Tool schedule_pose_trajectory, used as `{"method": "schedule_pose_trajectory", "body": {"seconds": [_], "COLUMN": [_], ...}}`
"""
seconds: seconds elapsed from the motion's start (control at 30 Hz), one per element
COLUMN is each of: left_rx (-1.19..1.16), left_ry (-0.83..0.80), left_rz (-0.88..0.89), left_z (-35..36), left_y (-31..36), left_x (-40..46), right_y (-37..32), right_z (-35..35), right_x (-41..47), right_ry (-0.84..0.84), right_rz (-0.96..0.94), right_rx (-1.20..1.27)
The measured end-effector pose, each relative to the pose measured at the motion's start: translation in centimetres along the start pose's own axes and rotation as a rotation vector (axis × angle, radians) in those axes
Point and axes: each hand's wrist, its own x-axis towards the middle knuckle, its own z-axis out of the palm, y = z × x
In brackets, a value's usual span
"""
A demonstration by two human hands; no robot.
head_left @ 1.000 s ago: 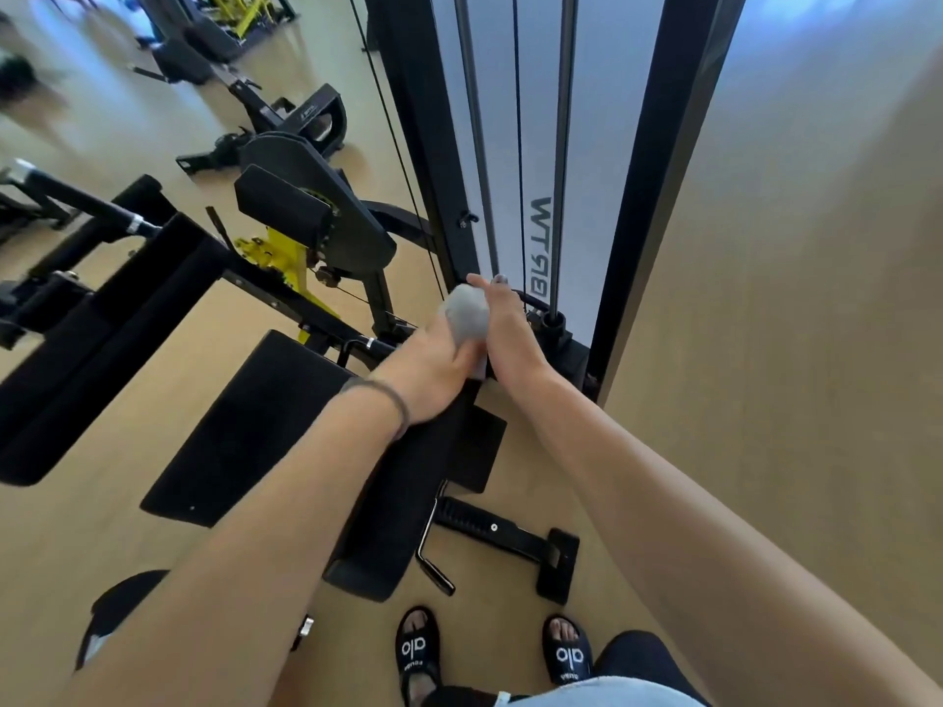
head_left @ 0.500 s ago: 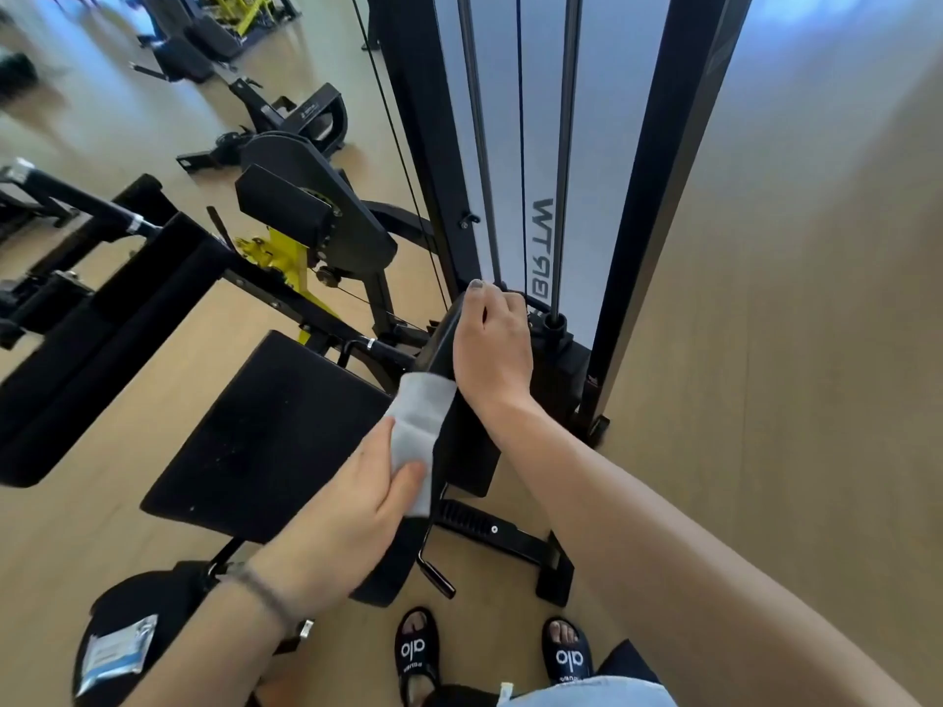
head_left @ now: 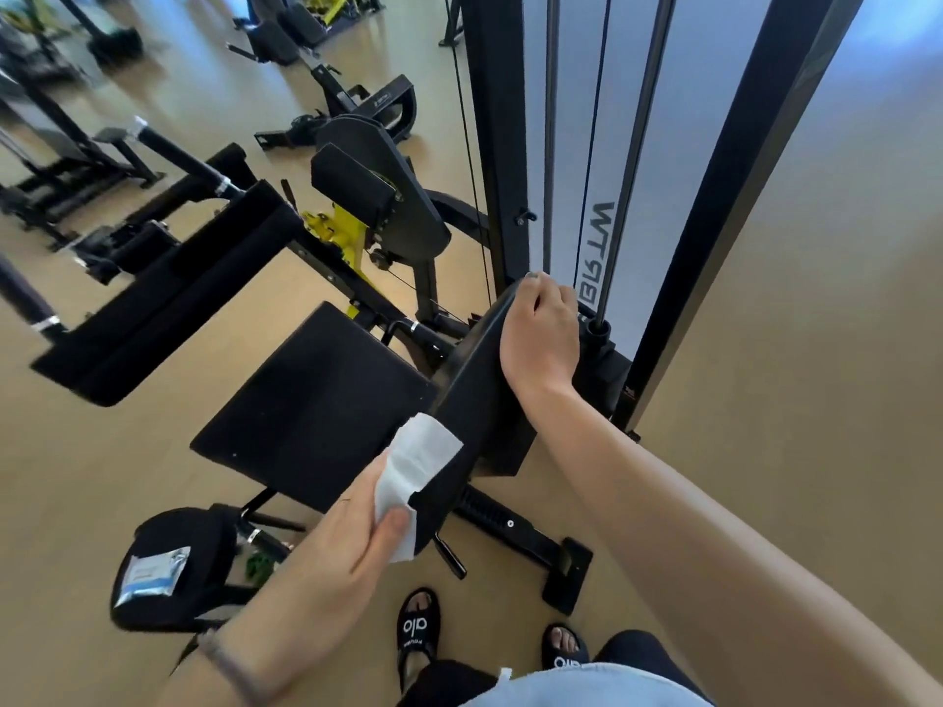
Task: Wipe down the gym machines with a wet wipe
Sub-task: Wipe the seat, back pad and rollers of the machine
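Left hand pinched white wet wipe against black back pad; right hand clamped over pad's top edge.

Head-worn camera looks steeply down, close over the black backrest pad.

Slides read "alo"; weight-stack panel shows mirrored "WTPB".

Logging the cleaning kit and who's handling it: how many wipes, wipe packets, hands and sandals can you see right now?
Wipes: 1, the wipe pressed on the backrest by the left hand.
Wipe packets: 1, the packet lying on a black pad.
Hands: 2, the left hand and the right hand on the backrest's top.
Sandals: 2, and.
Total: 6
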Motion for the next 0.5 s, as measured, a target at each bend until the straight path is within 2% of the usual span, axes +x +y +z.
{"method": "schedule_pose_trajectory", "body": {"seconds": [0.1,0.23,0.43,0.5], "left_rx": [-0.061,-0.015,0.04,0.002], "left_ry": [0.054,0.047,0.097,0.075], "left_rz": [-0.063,-0.058,-0.044,-0.04], "left_z": [0.3,0.3,1.0,0.8], "left_y": [1.8,4.0,1.5,0.9], "left_x": [3.1,7.9,0.1,0.0], "right_y": [0.0,0.1,0.3,0.2], "right_z": [-0.2,-0.5,-0.6,-0.5], "right_x": [-0.1,-0.1,-0.3,-0.2], "right_ry": [-0.008,-0.022,-0.026,-0.023], "right_rz": [-0.005,-0.015,-0.032,-0.026], "right_rx": [-0.014,-0.015,-0.037,-0.034]}}
